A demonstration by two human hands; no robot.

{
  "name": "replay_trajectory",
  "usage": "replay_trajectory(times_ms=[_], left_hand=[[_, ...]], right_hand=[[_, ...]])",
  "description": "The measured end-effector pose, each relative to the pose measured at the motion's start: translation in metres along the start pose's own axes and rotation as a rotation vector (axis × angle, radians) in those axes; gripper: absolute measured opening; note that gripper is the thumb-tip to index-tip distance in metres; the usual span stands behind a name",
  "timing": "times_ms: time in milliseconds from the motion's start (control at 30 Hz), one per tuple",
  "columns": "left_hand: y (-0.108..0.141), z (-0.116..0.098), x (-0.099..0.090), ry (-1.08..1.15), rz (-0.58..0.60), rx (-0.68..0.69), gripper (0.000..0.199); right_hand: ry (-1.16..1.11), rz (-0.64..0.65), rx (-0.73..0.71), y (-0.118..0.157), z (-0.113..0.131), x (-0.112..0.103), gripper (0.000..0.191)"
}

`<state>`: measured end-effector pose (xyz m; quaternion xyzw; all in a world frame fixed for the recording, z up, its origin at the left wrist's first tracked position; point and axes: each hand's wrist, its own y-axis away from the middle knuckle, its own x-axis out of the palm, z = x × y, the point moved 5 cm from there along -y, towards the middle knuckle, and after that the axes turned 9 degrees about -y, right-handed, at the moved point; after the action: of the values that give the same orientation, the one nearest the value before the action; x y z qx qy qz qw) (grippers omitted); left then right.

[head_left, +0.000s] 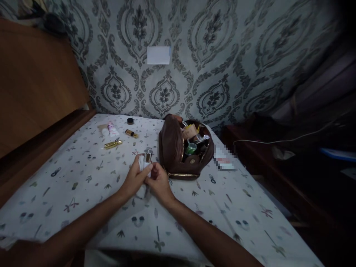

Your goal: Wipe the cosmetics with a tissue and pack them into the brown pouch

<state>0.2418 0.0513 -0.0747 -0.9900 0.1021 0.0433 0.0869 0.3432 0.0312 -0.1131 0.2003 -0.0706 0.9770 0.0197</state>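
Observation:
Over the front middle of the table, my left hand (136,176) is closed around a white cloth or tissue (141,191) and a small bottle (148,155) with a shiny silver-gold top. The bottle stands roughly upright, its lower part hidden by fingers and cloth. My right hand (160,183) pinches at the bottle's lower side, fingertips meeting those of the left. Just beyond, to the right, a brown leather cosmetic bag (171,148) lies unzipped. Inside it are a green-labelled jar (191,149), a beige packet (190,131) and other small items.
To the left on the patterned tablecloth (91,207) lie a pink-white tube (112,129), a gold tube (113,144), a black-and-gold tube (131,133) and a dark round lid or jar (130,121). A wooden panel (39,70) borders the left; patterned wall (178,78) rises behind.

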Motion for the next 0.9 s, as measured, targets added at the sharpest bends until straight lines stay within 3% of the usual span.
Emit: replay_trajectory(times_ms=[67,167,267,367,500,633,733,900], left_hand=[[0.001,0.001,0.002,-0.041,0.011,0.034,0.037],[-0.002,0.003,-0.003,0.004,0.004,0.013,0.039],[-0.008,0.002,-0.011,0.118,0.038,-0.046,0.041],[-0.009,-0.009,-0.017,0.127,0.113,-0.040,0.040],[-0.004,-0.026,-0.015,-0.042,0.344,0.032,0.039],[0.000,-0.031,-0.007,-0.099,0.489,-0.010,0.039],[-0.003,-0.036,-0.005,-0.050,0.378,-0.047,0.044],[-0.003,-0.041,0.005,0.000,0.147,-0.222,0.057]], right_hand=[[0.070,-0.027,-0.049,0.001,0.001,-0.001,0.030],[0.151,0.045,-0.071,0.004,0.009,0.004,0.034],[0.371,0.067,-0.143,0.010,0.029,0.006,0.037],[0.530,-0.014,-0.238,0.013,0.055,0.003,0.031],[0.436,-0.009,-0.280,0.010,0.078,0.001,0.044],[0.265,0.069,-0.216,0.006,0.090,-0.002,0.033],[0.131,0.076,-0.154,0.011,0.096,-0.005,0.029],[0.162,0.017,-0.315,0.036,0.114,-0.014,0.020]])
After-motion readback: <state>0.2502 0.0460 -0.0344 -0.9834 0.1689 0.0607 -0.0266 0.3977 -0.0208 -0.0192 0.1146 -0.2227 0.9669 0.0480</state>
